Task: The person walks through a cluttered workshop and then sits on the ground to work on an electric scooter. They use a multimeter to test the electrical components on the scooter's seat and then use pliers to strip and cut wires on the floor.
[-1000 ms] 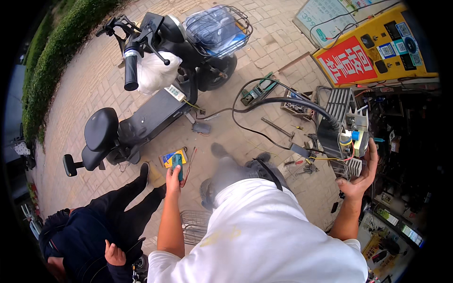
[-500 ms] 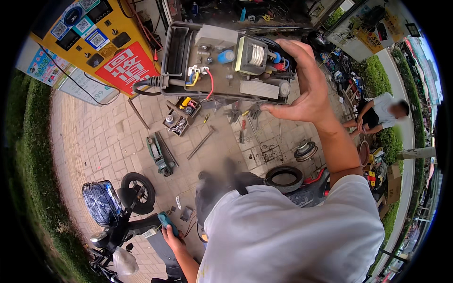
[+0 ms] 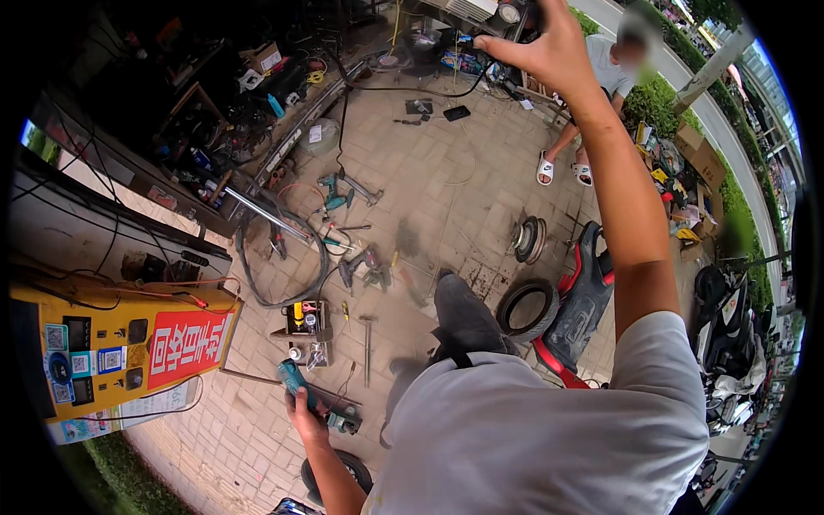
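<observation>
Teal device (image 3: 292, 375), long axis pointing forward-left, gripped by left fingers (image 3: 302, 401); right fingers (image 3: 559, 24) clasping unit (image 3: 474, 9)

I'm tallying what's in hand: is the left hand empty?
No, the left hand holds a teal handheld device.

You stand on a floor (image 3: 476, 202) of pale rectangular paving blocks, stained dark in patches. Ahead to your left, a low sill (image 3: 293, 140) borders a dim, cluttered interior (image 3: 112, 94). At your left, locate 1 yellow cabinet (image 3: 30, 343) with 1 red panel (image 3: 190, 345), beside a pale wall (image 3: 60, 230). Ahead to your right, daylight falls on a green hedge (image 3: 650, 105), a grey road (image 3: 724, 137) and 1 pale trunk (image 3: 708, 67).
</observation>
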`<state>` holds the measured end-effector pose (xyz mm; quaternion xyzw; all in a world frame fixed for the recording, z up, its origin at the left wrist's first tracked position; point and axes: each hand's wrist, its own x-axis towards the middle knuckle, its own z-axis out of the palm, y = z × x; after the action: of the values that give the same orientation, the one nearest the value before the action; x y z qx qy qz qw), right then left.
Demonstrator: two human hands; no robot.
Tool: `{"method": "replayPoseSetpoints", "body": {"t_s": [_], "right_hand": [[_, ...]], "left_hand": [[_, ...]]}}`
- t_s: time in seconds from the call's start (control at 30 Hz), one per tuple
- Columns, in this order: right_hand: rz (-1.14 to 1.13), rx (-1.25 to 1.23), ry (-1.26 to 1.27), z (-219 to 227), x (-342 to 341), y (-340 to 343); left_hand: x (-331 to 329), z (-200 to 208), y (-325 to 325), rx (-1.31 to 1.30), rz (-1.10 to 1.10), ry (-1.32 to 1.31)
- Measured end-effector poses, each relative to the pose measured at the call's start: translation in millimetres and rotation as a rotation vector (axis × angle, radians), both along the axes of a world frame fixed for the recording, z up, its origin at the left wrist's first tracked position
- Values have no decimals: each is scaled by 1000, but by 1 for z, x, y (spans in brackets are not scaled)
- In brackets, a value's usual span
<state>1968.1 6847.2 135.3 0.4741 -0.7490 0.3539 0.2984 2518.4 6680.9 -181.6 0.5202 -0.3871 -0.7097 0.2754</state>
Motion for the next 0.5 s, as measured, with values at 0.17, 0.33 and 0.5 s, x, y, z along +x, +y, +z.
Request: {"method": "replayPoseSetpoints", "body": {"t_s": [0.17, 0.33, 0.5], "right_hand": [[-78, -132, -57, -40, -133, 35], [-56, -216, -275, -76, -253, 62], [-313, -16, -266, -103, -339, 94]], "left_hand": [[-173, 3, -100, -181, -129, -25], [-358, 16, -199, -323, -194, -127], [-535, 25, -279, -415, -286, -352]]}}
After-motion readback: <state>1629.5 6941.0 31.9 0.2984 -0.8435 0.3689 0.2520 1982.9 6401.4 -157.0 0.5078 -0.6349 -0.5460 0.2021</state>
